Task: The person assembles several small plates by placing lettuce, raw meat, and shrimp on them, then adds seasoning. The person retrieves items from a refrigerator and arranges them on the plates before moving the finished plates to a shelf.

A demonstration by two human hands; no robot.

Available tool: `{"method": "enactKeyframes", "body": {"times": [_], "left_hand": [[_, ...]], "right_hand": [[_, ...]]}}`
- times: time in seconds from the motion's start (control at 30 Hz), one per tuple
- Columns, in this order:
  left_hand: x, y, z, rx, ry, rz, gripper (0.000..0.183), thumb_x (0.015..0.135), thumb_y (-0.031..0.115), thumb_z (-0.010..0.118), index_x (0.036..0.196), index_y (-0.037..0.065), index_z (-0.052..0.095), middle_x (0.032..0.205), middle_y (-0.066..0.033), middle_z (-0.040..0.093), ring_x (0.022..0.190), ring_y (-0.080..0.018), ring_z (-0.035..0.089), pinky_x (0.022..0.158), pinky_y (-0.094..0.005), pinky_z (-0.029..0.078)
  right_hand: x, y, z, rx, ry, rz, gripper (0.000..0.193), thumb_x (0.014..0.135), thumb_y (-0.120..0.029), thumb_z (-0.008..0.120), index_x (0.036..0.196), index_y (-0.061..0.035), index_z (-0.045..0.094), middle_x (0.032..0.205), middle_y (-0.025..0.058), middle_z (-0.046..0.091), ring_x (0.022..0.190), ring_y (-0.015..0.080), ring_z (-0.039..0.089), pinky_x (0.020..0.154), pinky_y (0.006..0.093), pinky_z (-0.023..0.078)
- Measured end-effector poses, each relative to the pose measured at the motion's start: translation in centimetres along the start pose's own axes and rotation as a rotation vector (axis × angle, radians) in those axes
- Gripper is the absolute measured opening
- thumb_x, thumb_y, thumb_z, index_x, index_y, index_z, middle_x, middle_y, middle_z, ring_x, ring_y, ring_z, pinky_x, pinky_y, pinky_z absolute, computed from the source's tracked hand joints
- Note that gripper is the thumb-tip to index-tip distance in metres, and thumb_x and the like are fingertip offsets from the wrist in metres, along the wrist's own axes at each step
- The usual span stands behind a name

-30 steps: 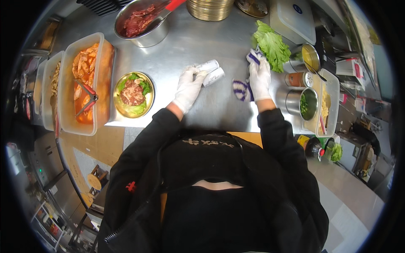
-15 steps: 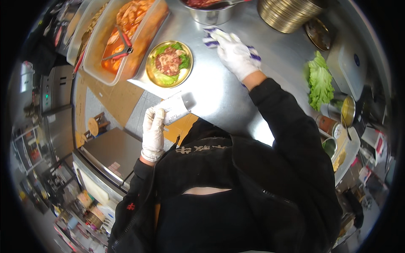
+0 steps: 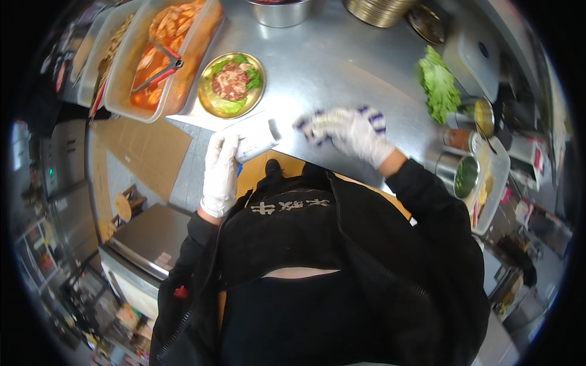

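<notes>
Clasped in the gloved left hand (image 3: 221, 163) is curled white paper (image 3: 257, 146) at the steel counter's (image 3: 348, 76) near edge, while the gloved right hand (image 3: 361, 139) grips a striped cloth (image 3: 312, 129) to its right, with a gold plate (image 3: 256, 96) on the paper's far side

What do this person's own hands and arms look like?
The left hand and right hand wear white, wrinkled gloves ending near the wrists. The long sleeves are black, part of a dark jacket with a small red mark on its left side.
</notes>
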State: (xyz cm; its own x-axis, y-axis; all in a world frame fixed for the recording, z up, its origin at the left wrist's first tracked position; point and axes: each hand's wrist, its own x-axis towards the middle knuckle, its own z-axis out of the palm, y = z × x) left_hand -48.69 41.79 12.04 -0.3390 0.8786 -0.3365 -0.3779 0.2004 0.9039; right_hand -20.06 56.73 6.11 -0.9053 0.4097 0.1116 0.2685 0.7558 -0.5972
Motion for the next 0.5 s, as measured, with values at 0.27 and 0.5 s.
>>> {"method": "enactKeyframes", "body": {"times": [0.27,0.5], "left_hand": [[5.3,0.3,6.0,-0.023,-0.491,-0.113,0.025,0.104,0.02,0.052,0.122,0.002,0.053,0.111,-0.0065,0.063,0.103,-0.0119,0.061,0.093,-0.0275,0.049],[11.4,-3.2,13.1,-0.02,-0.631,-0.177,0.013,0.104,0.017,0.052,0.106,0.005,0.055,0.107,-0.0048,0.064,0.101,-0.0108,0.063,0.089,-0.026,0.051]], "right_hand": [[-20.9,-12.0,2.5,0.578,-0.018,0.989,0.018,0.079,0.001,0.066,0.094,-0.0065,0.073,0.102,0.0069,0.073,0.097,0.0221,0.068,0.09,0.0348,0.055],[-22.6,-14.6,-1.6,-0.693,0.501,0.833,0.037,0.072,0.005,0.058,0.104,-0.0065,0.073,0.106,0.0094,0.072,0.099,0.0304,0.067,0.086,0.038,0.054]]}}
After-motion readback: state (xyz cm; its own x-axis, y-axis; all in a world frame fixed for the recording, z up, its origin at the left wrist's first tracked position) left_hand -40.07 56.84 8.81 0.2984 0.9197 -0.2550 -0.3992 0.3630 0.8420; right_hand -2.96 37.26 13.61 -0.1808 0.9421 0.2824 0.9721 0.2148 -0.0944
